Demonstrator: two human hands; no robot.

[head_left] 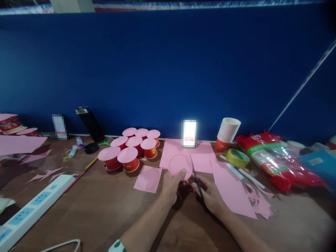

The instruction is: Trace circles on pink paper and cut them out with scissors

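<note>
Between thumb and fingers, my left hand (170,187) grips a pink paper circle (180,166) with a darker ring drawn near its edge. My right hand (208,194) is closed on a pair of dark scissors (198,186), whose blades lie along the circle's right edge. Beneath and behind them are pink paper sheets (203,159). To the left lies a pink paper square (147,179) with a circle drawn on it. Farther left, several red paper cups (150,152) stand in a cluster, each topped by a pink disc (127,154).
A stack of paper cups (229,131), yellow tape (237,158), pens (252,178), paper scraps (259,203) and a red plastic package (278,157) are on the right. A lit phone (189,133) leans at the back. Leftward are a black bottle (90,124) and a power strip (39,203).
</note>
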